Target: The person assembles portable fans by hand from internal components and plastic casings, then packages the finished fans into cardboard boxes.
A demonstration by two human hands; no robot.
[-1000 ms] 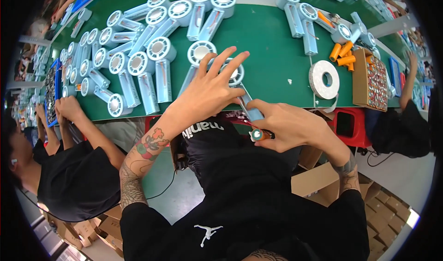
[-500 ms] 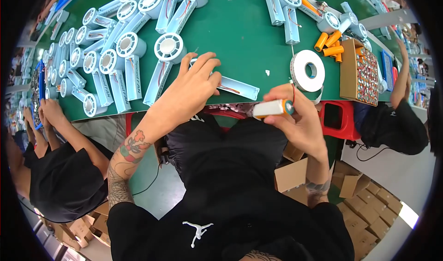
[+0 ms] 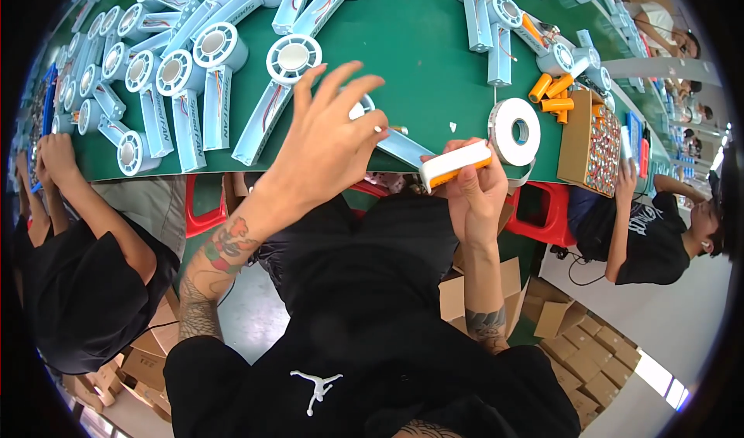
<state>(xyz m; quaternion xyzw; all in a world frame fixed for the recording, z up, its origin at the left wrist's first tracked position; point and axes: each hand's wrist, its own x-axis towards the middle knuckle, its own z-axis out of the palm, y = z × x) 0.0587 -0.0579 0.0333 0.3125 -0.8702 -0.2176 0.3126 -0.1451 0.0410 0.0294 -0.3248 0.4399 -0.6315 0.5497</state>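
My left hand (image 3: 322,132) is over the table's near edge, its thumb and index finger pinched on a small white plug (image 3: 379,129); the other fingers are spread. Below it lies a light-blue handheld fan housing (image 3: 411,148), its round head mostly covered by my fingers. My right hand (image 3: 479,194) grips an orange cylindrical battery (image 3: 446,178) with a white strip along its upper side. This battery is tilted just off the table's edge, close to the housing's handle end. Another fan housing (image 3: 263,120) lies left of my left hand.
Many fan housings (image 3: 178,74) cover the left of the green table (image 3: 403,43). At right are a white tape roll (image 3: 502,132), loose orange batteries (image 3: 556,105) and a cardboard box (image 3: 575,140) of small parts. Red stools (image 3: 546,213) and co-workers (image 3: 93,283) are on both sides.
My left hand has lifted from the fan housing, pinching the plug. My right hand has turned the battery so its white strip faces up. The person at right has raised a hand beside the box.
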